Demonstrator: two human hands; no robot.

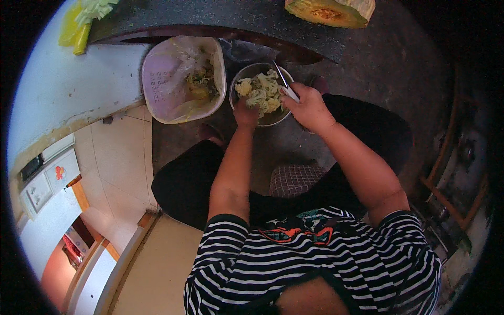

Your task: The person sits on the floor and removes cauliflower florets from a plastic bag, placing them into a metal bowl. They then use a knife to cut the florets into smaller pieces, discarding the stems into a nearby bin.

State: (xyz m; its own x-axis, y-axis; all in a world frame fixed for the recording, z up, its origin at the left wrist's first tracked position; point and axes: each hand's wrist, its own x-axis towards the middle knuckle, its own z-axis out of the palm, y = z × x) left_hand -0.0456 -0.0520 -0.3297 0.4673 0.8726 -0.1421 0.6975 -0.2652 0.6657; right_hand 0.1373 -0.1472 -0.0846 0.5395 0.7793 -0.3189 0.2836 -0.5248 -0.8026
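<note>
Cauliflower florets (pixel 264 89) fill much of a round metal bowl (pixel 273 123) between my knees. My left hand (pixel 247 114) reaches over the bowl's near left rim, its fingers among the florets; whether they grip one cannot be told. At the bowl's right rim, my right hand (pixel 309 103) is closed around the white handle of a knife (pixel 284 80), whose blade points up and away over the far right rim. Left of the bowl stands a squarish plastic bin (pixel 159 86) lined with a clear bag, holding greenish and yellowish scraps (pixel 201 84).
Beyond the bowl runs a dark speckled countertop (pixel 236 15), with a cut piece of pumpkin (pixel 330 13) on it. Yellow plastic packaging and pale green leafy matter (pixel 92 13) lie at the upper left. A checked cloth surface (pixel 297 179) shows between my legs.
</note>
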